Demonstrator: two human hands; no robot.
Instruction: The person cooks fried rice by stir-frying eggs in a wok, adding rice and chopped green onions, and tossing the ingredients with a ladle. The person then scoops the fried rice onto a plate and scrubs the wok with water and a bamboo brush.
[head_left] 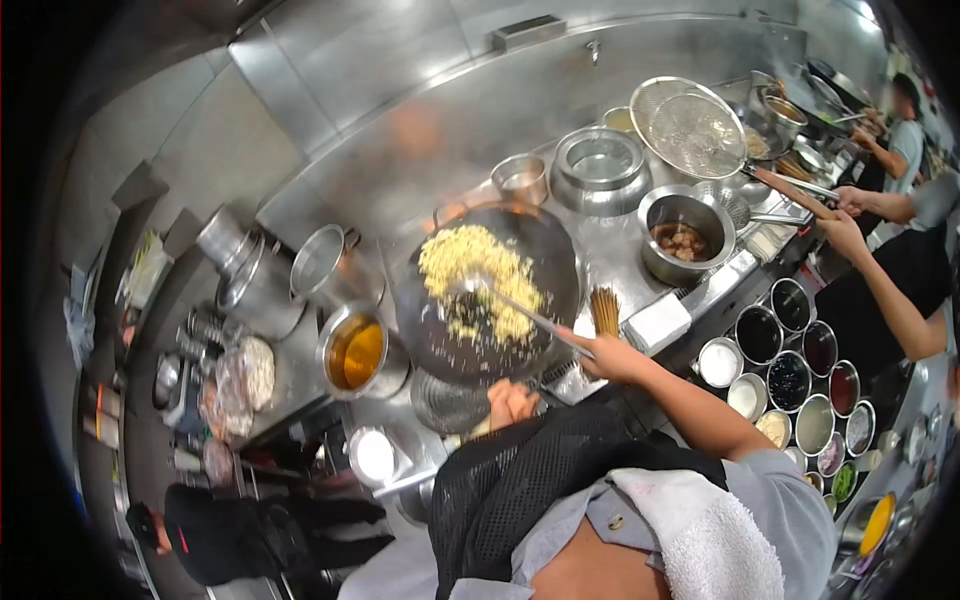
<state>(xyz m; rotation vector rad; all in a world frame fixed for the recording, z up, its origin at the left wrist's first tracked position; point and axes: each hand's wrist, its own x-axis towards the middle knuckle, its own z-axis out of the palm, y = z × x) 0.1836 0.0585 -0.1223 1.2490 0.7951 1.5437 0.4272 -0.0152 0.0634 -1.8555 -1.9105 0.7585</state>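
Observation:
My right hand [603,357] is closed around the handle of a long metal ladle [525,312]. Its bowl rests in a heap of yellow fried rice [470,262], which looks like rice mixed with egg. The rice lies in a large dark wok [545,240], with an orange glow of flame along its far rim. At the wok's near side, my left hand [512,403] has its fingers curled; what it grips is hidden. A round mesh strainer [445,405] lies just left of that hand, below the wok.
Left of the wok stands a pot of orange-yellow liquid [357,355]. Right of it are a bamboo brush [605,310], a pot with brown chunks [680,240] and a wide pot [600,170]. A co-worker's hands hold a large strainer [690,125]. Several seasoning tins [790,380] stand right.

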